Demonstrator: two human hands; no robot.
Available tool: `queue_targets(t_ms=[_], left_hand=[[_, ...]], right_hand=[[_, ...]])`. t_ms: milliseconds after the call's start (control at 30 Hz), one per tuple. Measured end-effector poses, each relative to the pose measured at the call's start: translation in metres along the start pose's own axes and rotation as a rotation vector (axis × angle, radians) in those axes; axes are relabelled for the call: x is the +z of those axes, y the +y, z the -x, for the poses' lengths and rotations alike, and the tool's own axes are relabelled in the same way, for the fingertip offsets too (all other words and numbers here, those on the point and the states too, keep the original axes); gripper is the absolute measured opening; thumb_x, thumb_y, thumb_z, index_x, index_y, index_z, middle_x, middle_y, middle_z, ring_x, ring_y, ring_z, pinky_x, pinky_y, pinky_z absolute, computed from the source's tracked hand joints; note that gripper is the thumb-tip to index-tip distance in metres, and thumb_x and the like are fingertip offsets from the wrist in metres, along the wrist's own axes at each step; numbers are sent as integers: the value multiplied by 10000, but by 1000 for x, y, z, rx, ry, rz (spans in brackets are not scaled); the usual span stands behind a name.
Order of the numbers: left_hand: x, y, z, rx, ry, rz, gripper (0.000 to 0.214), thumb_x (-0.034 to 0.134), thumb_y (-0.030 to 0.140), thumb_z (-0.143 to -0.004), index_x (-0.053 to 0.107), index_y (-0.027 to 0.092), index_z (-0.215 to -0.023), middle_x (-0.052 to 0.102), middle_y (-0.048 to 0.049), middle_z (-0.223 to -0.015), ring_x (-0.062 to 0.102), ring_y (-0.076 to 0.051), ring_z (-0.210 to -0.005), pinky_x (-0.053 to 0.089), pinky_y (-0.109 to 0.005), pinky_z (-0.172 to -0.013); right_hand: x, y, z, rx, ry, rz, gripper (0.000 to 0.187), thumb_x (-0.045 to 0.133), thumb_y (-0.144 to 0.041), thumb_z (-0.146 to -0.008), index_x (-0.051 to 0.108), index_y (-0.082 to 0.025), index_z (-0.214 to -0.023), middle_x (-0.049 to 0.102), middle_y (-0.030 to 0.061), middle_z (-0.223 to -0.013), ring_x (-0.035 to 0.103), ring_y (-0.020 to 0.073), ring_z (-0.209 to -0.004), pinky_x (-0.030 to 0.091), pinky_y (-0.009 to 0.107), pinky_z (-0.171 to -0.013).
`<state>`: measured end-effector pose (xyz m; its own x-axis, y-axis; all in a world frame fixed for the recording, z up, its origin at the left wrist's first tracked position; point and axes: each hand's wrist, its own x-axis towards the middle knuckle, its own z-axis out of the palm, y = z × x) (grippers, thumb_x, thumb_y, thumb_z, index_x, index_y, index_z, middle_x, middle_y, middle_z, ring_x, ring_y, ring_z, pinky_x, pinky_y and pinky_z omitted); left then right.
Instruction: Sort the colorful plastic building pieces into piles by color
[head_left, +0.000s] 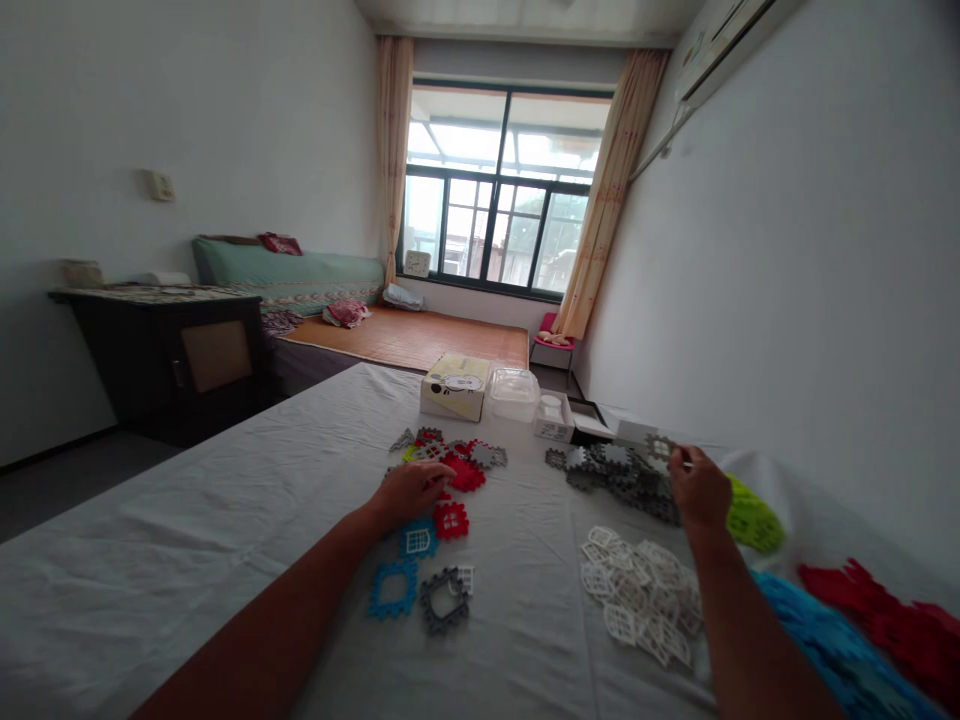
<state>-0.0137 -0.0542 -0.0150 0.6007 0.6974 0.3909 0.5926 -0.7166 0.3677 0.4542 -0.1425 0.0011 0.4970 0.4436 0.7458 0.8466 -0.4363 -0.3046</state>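
My right hand (pixel 701 488) pinches a grey notched building piece (pixel 660 447) above a heap of dark grey pieces (pixel 619 470). My left hand (pixel 411 493) is lowered over a cluster of linked pieces, its fingers curled together beside a red notched piece (pixel 466 474); what lies under them is hidden. Closer to me are a smaller red piece (pixel 451 520), a blue piece with a white window insert (pixel 418 540), a blue square frame (pixel 393 590) and a dark grey frame (pixel 444 602) with a white insert partly beneath it.
White window pieces (pixel 641 595) lie in a pile left of my right forearm. Lime green (pixel 754 515), blue (pixel 840 640) and red heaps (pixel 892 620) are to its right. At the table's far edge stand a yellow-and-white box (pixel 454 388), a clear plastic tub (pixel 514 392) and small open boxes (pixel 555 415).
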Motion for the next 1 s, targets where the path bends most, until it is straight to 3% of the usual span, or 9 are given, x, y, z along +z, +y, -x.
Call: queue_targets(t_ms=[133, 267, 400, 533, 633, 700, 767, 867, 1000], left_hand=[[2, -2, 0, -6, 0, 4, 266, 462, 320, -891, 692, 263, -1012, 713, -9, -1016, 647, -170, -902, 463, -233, -774], [2, -3, -1, -10, -6, -4, 273, 453, 323, -894, 691, 255, -1010, 714, -14, -1006, 645, -170, -898, 466, -235, -773], [1, -3, -1, -15, -5, -6, 276, 459, 324, -888, 695, 256, -1012, 715, -17, -1005, 642, -172, -898, 468, -239, -772], [2, -4, 0, -16, 3, -8, 264, 470, 317, -883, 697, 262, -1008, 715, -8, -1007, 636, -173, -926, 464, -240, -794], [2, -5, 1, -15, 19, -1, 259, 472, 310, -886, 694, 269, -1014, 710, -2, -1031, 635, -170, -940, 463, -239, -806], [2, -6, 1, -21, 34, 2, 262, 468, 308, -890, 692, 270, -1021, 708, -3, -1037, 637, -171, -936, 464, -242, -807], [1, -7, 2, -22, 47, 5, 264, 468, 306, -890, 690, 264, -1026, 709, -8, -1029, 637, -173, -932, 463, -246, -815], [1, -7, 2, -11, 56, 20, 265, 471, 304, -887, 688, 260, -1034, 710, -13, -1016, 635, -172, -936, 462, -246, -834], [2, -8, 2, -4, 65, 28, 259, 476, 296, -883, 687, 265, -1030, 710, -5, -1026, 631, -172, -953, 458, -248, -854]], right_hand=[[16, 20, 7, -59, -44, 57, 286, 426, -286, -882, 666, -137, -926, 669, 123, -840, 575, 212, -734, 369, 292, -643], [26, 10, 20, -176, -184, 24, 277, 437, -286, -878, 663, -145, -952, 677, 133, -940, 586, 230, -847, 410, 324, -755], [13, -8, 14, -165, -144, 41, 296, 467, -247, -847, 636, -141, -1066, 653, 152, -1090, 578, 248, -953, 405, 361, -826], [-18, -63, 8, -256, -301, -148, 303, 454, -269, -850, 653, -159, -1051, 694, 117, -980, 618, 233, -898, 426, 348, -824], [-48, -128, 35, -445, -666, -464, 287, 464, -337, -868, 671, -218, -1025, 713, 56, -927, 646, 185, -782, 462, 292, -737], [-65, -168, 68, -670, -950, -648, 270, 516, -373, -857, 668, -247, -1041, 707, 28, -956, 644, 159, -771, 472, 260, -718], [-77, -198, 103, -903, -1123, -739, 289, 618, -414, -799, 667, -274, -1046, 700, 9, -987, 634, 159, -836, 469, 250, -766], [-83, -218, 138, -1099, -1164, -795, 392, 712, -422, -718, 648, -306, -1087, 674, -6, -1095, 586, 184, -1007, 432, 258, -886], [-86, -220, 146, -1118, -1154, -801, 370, 677, -398, -772, 634, -300, -1126, 674, -21, -1121, 594, 170, -1012, 411, 247, -923]])
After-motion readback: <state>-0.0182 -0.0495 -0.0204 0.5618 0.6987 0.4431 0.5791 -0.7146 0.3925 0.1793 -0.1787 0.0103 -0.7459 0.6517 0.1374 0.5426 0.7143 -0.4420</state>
